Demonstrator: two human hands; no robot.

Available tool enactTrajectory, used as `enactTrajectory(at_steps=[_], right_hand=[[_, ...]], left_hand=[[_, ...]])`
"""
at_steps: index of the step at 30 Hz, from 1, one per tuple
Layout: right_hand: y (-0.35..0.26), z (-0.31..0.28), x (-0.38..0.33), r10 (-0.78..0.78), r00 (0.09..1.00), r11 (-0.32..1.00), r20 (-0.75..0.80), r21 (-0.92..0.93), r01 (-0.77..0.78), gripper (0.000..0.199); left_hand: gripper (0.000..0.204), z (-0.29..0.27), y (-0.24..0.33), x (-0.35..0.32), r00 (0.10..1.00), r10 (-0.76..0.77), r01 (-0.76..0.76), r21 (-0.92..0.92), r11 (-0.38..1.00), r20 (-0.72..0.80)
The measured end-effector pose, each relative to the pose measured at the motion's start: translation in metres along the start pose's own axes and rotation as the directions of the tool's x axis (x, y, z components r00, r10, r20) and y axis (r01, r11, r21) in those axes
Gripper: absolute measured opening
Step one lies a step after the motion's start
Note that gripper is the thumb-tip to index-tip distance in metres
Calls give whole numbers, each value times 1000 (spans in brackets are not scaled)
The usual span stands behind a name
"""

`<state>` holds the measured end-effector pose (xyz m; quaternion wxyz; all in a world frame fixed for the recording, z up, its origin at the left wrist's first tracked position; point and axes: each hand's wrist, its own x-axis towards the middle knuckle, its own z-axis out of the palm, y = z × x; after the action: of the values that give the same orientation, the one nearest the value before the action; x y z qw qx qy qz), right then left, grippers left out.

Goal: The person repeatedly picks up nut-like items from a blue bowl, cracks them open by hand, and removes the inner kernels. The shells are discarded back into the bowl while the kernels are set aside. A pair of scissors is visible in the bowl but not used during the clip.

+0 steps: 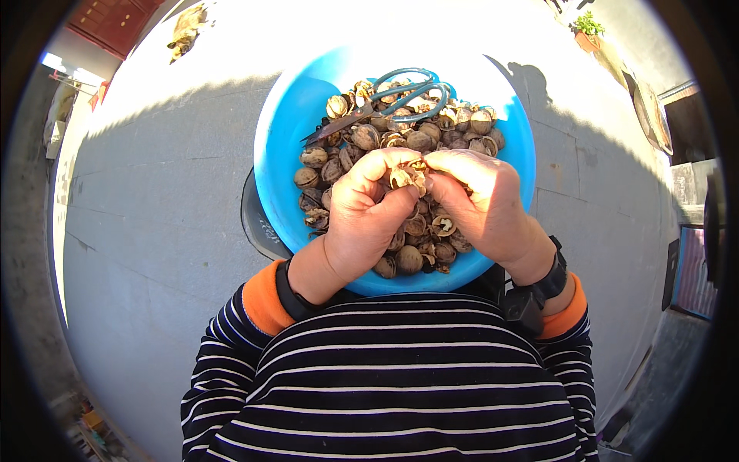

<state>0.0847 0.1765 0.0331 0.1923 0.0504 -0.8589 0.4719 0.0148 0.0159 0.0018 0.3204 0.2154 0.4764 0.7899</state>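
Note:
A cracked walnut (408, 176) is pinched between my two hands above a blue basin (277, 146). My left hand (366, 212) grips its shell with thumb and forefinger. From the other side, the fingers of my right hand (489, 204) close on the same walnut; its fingertips partly hide what they touch. Below lie many whole and broken walnuts (408, 259), and one split half (443, 225) shows pale kernel. A pair of scissors (412, 96) with blue-green loop handles rests on the walnuts at the far side, its dark blades pointing left.
Under the basin's left side a dark rounded object (260, 219) sticks out. Grey paving surrounds it, sunlit at the far side. A potted plant (588, 25) stands far right, a brownish heap (187, 32) lies far left, and a red door (112, 23) is behind.

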Motion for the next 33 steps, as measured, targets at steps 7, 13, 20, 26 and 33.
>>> enactTrajectory(at_steps=[7,13,20,26,33], right_hand=[[-3,2,-4,-1,997,1000,-75,5,1,16],[-7,2,-6,102,992,993,-77,58,-98,13],[-2,-2,-4,368,929,867,46,345,-360,6],[-4,-14,-4,328,938,915,114,210,-346,7],[-11,-25,1,449,873,855,193,190,-482,6]], left_hand=[[34,7,4,-2,1000,11,-11,-3,1000,-22],[32,-1,0,-2,1000,-12,12,-17,1000,15],[34,-6,0,-2,993,-4,-9,109,994,121],[34,-3,-8,-2,990,20,-48,197,979,139],[24,-5,-2,0,998,-8,-16,371,929,63]])
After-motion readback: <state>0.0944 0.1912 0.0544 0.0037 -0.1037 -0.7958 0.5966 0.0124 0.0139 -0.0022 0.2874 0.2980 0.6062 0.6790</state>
